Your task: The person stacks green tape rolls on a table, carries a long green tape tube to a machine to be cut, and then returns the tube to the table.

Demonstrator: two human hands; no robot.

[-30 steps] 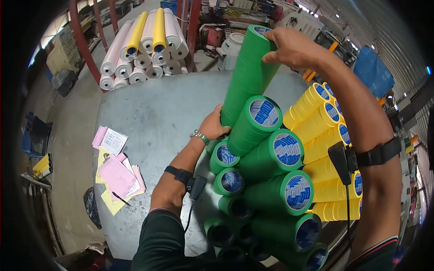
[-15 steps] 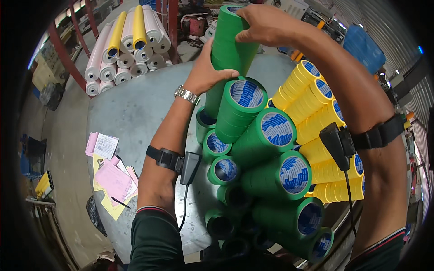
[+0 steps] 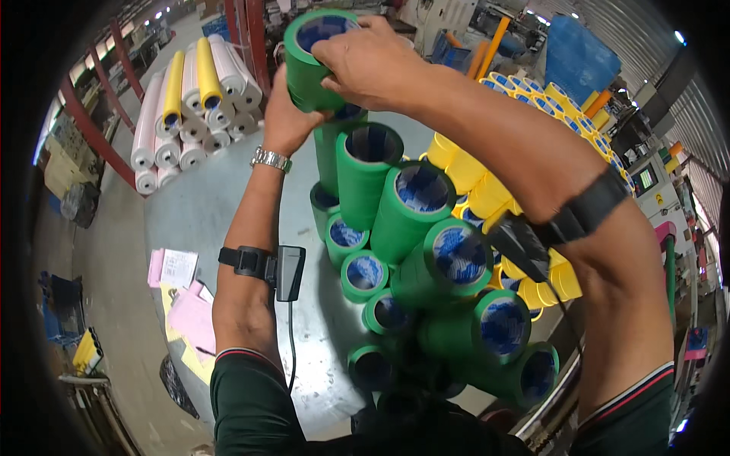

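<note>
A short stack of green tape rolls [image 3: 308, 82] with a blue core is held up at the far end of the table between both hands. My left hand [image 3: 291, 114] wraps its lower left side, thumb toward the right. My right hand [image 3: 371, 62] grips its upper right, fingers over the rim. Just beneath stands a green tape column [image 3: 328, 156], its blue-lined core partly showing; whether the held stack touches it I cannot tell. Nearer to me, several more upright green tape columns [image 3: 386, 209] crowd together.
The grey metal table [image 3: 236, 175] carries pink, white and yellow papers [image 3: 190, 315] with a pen at left. Many yellow tape rolls [image 3: 487, 194] stand right of the green ones. Behind the table lie long white rolls [image 3: 144, 144] with two yellow rolls [image 3: 207, 76] on top.
Both hands have moved left with the green tape stack, which now tilts its open core toward me. The core top of the column beneath has come into sight. The whole view has shifted somewhat.
</note>
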